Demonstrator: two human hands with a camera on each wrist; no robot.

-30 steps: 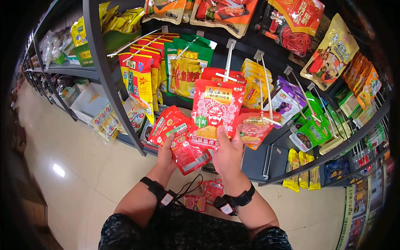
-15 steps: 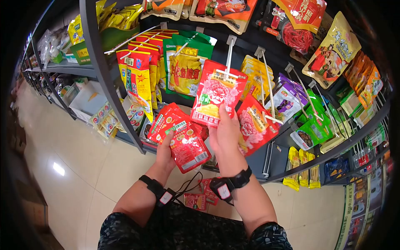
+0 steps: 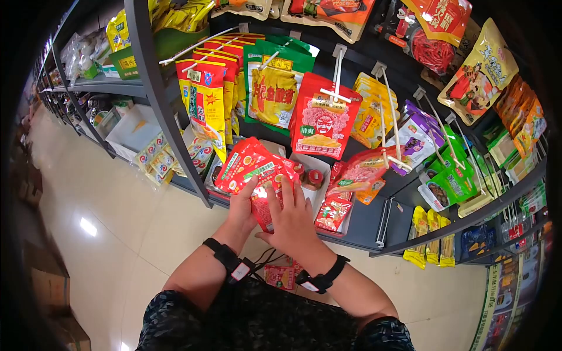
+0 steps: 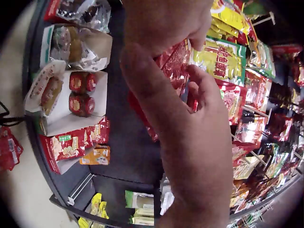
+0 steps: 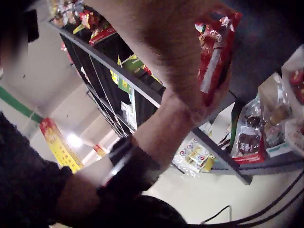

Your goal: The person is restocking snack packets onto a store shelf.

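Note:
My left hand grips a fanned stack of red pickled mustard packets, thumb on top. Over the stack's right side lies my right hand, its fingers fairly straight and touching the top packet. The left wrist view shows red foil between the left hand and the right hand. In the right wrist view a packet shows its edge beside the hand; the fingers are hidden there. A matching packet with a mask design hangs from a white hook just ahead.
Green bags and yellow-red bags hang to the left, yellow packets to the right. Below, a shelf carries jars and red packets in cartons. A dark shelf post stands left. More packets lie on the floor.
The right hand has let go of the mask-design packet, which now hangs on the hook. It has moved down and left onto the stack in the left hand.

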